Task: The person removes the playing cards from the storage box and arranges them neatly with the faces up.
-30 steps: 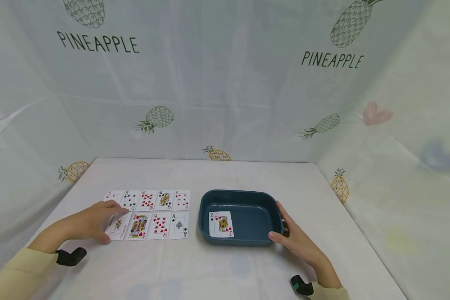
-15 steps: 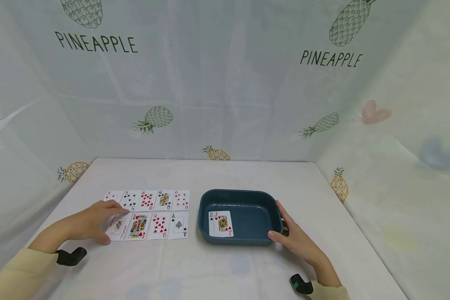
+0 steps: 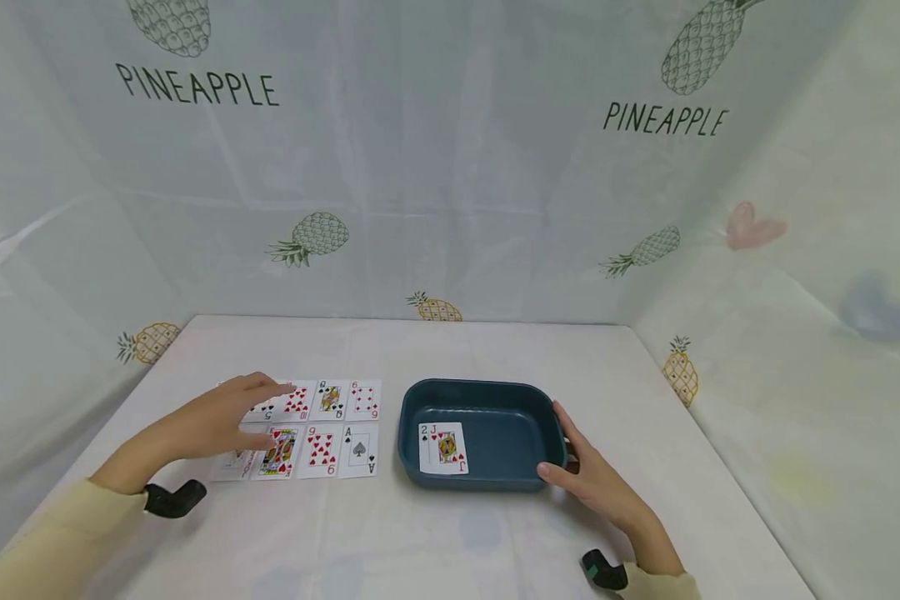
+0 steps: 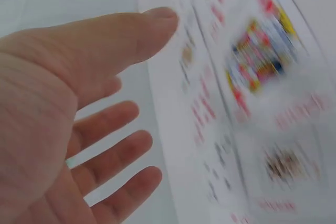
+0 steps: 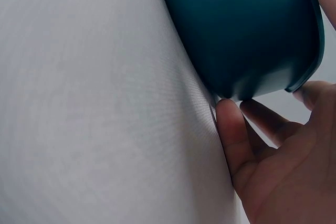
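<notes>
My left hand (image 3: 206,423) hovers over the left part of two rows of face-up playing cards. Its thumb and fingers are spread with nothing between them. In the left wrist view its thumb is near the blurred king card (image 4: 261,56), and a joker-like card (image 4: 283,169) lies beside that. Farther right in the rows are the nine of hearts (image 3: 321,451) and ace of spades (image 3: 358,451). My right hand (image 3: 600,483) holds the dark blue tray (image 3: 506,437) by its right end, thumb at the near rim. The jack of hearts (image 3: 447,448) overlaps a two inside the tray.
A white cloth covers the table (image 3: 435,542). Printed pineapple curtains (image 3: 450,167) enclose its back and sides. In the back row, the queen (image 3: 329,401) and six of diamonds (image 3: 363,401) lie near the tray's left side.
My left hand has lifted off the leftmost front card and shifted right and away from me over the rows, fingers spread. My right hand and the tray keep their place.
</notes>
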The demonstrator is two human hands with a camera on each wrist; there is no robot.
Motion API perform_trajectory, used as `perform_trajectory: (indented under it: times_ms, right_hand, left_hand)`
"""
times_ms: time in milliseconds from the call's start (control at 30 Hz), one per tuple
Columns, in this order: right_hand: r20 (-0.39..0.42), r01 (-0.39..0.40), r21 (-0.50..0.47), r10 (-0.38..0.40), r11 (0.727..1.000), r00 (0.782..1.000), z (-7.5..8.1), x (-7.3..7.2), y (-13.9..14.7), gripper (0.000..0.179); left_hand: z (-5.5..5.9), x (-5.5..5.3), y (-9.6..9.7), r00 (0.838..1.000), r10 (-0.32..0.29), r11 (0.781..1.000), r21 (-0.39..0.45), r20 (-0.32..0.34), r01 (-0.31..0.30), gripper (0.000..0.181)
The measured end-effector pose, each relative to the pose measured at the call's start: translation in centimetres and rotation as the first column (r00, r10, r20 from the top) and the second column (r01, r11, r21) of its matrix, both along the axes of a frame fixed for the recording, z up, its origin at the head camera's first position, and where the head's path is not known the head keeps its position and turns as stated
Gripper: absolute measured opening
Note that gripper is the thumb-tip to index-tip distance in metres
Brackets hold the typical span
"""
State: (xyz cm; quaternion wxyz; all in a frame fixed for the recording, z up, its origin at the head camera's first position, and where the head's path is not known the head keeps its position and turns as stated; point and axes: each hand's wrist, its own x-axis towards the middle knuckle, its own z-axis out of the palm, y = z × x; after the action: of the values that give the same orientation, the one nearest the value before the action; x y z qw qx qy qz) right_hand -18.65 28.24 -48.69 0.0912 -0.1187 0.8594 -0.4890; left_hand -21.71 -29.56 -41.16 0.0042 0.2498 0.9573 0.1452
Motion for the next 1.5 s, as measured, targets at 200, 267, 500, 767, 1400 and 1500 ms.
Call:
perform_trajectory:
  times_ms: [200,267,500,767,1400,1500]
  right_hand:
    - [0.014,0.009,-0.003,-0.009,1.0,1.0,-0.3,0.3,0.1,0.099]
    - [0.019,0.018,-0.006,-0.018,1.0,1.0,-0.4,0.4,0.2,0.099]
    - [0.026,0.024,-0.005,-0.024,1.0,0.999,-0.6,0.5,0.2,0.098]
    - [0.016,0.021,0.004,-0.021,1.0,1.0,-0.6,0.4,0.2,0.098]
    - [0.007,0.008,0.009,-0.008,1.0,1.0,-0.3,0.1,0.0,0.098]
    - [0.008,0.007,0.007,-0.008,1.0,1.0,-0.2,0.0,0.0,0.098]
  left_hand:
    - [1.5,-0.6,4.7,1.0,-0.02,0.998,0.057,-0.019,0.021,0.079]
    - [1.9,-0.8,6.4,0.999,-0.043,0.996,0.073,-0.024,0.045,0.079]
    - [2.5,-0.9,12.5,0.992,-0.128,0.988,0.085,0.011,0.126,0.078]
    - [2.0,-1.0,18.3,0.979,-0.199,0.978,0.069,0.052,0.195,0.077]
    - [-1.6,-2.6,24.1,0.971,-0.228,0.97,-0.069,0.071,0.233,0.084]
    - [-2.1,-2.7,24.2,0.974,-0.224,0.965,-0.13,0.039,0.227,0.087]
